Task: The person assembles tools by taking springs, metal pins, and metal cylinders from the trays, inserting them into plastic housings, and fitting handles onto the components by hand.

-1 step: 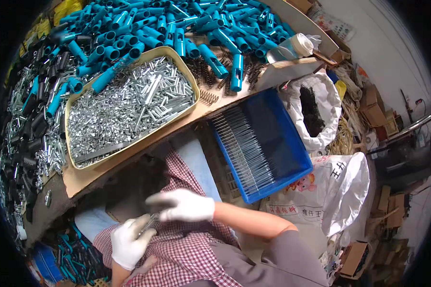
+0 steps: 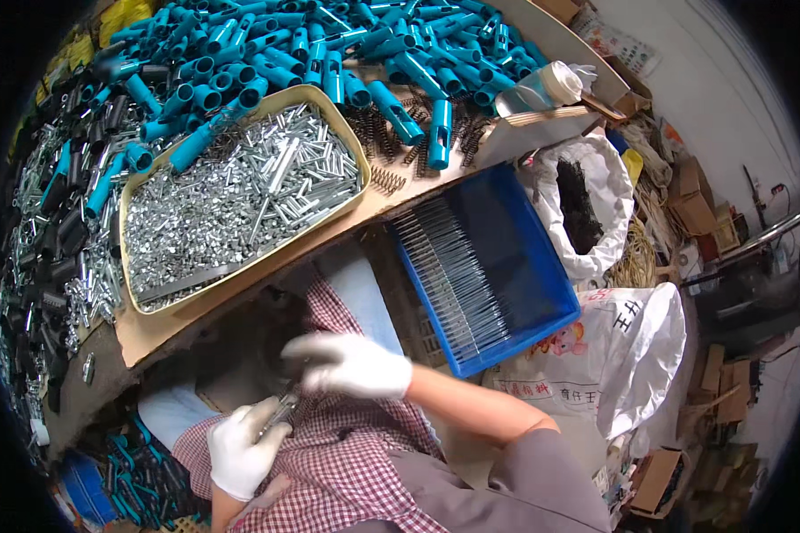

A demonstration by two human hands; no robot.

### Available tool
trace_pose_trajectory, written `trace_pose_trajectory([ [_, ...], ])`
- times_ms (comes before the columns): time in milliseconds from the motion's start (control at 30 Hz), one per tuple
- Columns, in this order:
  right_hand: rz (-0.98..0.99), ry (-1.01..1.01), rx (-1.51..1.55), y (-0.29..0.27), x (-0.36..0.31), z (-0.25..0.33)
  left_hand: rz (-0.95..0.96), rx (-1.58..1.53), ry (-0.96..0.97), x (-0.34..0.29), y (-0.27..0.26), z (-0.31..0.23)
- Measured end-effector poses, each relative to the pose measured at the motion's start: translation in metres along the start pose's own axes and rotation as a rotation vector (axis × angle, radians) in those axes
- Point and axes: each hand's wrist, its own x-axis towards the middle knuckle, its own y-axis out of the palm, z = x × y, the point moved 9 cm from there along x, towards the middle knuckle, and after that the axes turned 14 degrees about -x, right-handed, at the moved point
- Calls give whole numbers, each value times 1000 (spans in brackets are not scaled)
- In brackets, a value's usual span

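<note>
My left hand [image 2: 244, 451], in a white glove, is closed around a slim shiny metal piece [image 2: 281, 412] above my lap. Part of that piece is covered by the fingers, so its exact kind is unclear. Just to the upper right, close to the metal piece, is my right hand [image 2: 356, 365], also gloved. Motion smears its fingers, and whether they hold anything does not show. Beneath both hands lies a red-and-white checked apron [image 2: 342, 475]. Ahead stands a cream tray [image 2: 362, 158] filled with small metal pins and pieces.
Teal tubes [image 2: 391, 108] are piled behind the tray, with coil springs [image 2: 388, 181] beside it. Black parts and metal pieces heap up at the left. A blue bin [image 2: 542, 253] holds rows of thin metal rods. White sacks [image 2: 596, 262] stand to the right.
My right hand has shifted slightly to the right, away from my left hand. More of the metal piece in my left hand now shows. My left hand has hardly moved.
</note>
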Motion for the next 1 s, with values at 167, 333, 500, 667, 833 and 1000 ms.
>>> trace_pose_trajectory([
  [167,-560,467,-650,-132,-71,-116,-106,-75,-27,-5,-7,-2],
  [333,-397,437,-1049,-130,-119,-167,-138,-34,-5,-1,-13,5],
  [500,-309,522,-1218,-121,-117,-181,-149,-47,-1,1,-9,-1],
  [667,-234,487,-1240,-119,-114,-184,-128,-150,-61,-4,-9,3],
  [833,32,622,-1238,-120,-108,-187,-133,-258,-98,-10,-12,13],
  [1000,-370,536,-985,-162,-99,-142,-101,-567,-303,-23,-11,38],
])
